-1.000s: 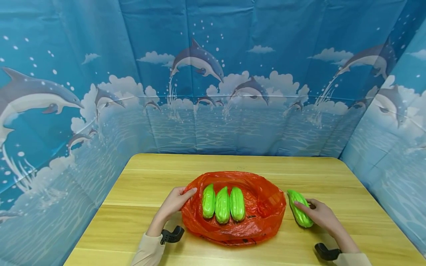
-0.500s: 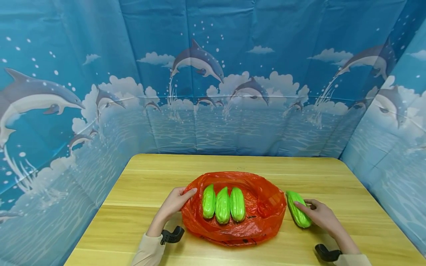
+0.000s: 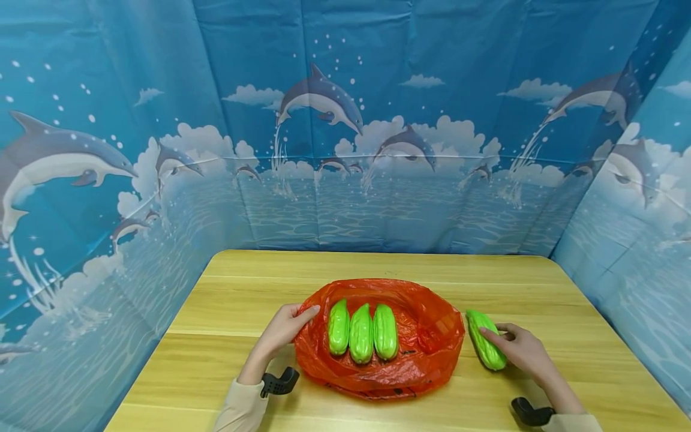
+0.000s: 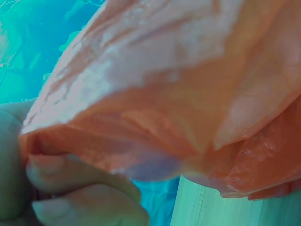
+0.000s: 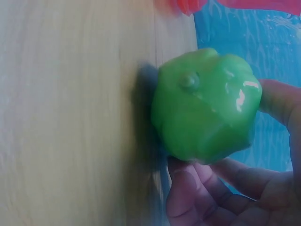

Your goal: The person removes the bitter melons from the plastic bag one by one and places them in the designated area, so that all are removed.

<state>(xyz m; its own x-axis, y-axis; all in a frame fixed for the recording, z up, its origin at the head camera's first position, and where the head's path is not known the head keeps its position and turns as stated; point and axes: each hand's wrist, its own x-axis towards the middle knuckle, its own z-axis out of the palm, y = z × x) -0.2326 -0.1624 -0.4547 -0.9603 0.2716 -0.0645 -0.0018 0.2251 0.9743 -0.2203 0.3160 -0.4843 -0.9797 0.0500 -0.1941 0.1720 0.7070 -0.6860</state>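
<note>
A wide-mouthed red plastic bag (image 3: 432,372) lies spread on the table, with three glossy green ridged gourds (image 3: 361,333) side by side inside it. My left hand (image 3: 286,327) pinches the bag's left rim between thumb and fingers. In the left wrist view the fingertips (image 4: 49,165) are pressed against the red film (image 4: 155,122). To the right of the bag, my right hand (image 3: 520,348) grips another green gourd (image 3: 486,342), thumb on one side and fingers on the other. Its blunt end (image 5: 207,108) faces the right wrist camera, close to the tabletop.
The wooden table (image 3: 216,300) has rounded far corners. A blue dolphin-print curtain (image 3: 345,204) hangs behind it and along both sides. Black wrist mounts sit on the left wrist (image 3: 279,381) and the right wrist (image 3: 531,411).
The gourd in my right hand shifts slightly left, then back right, staying beside the bag. My left hand, the bag and the three gourds inside keep their places.
</note>
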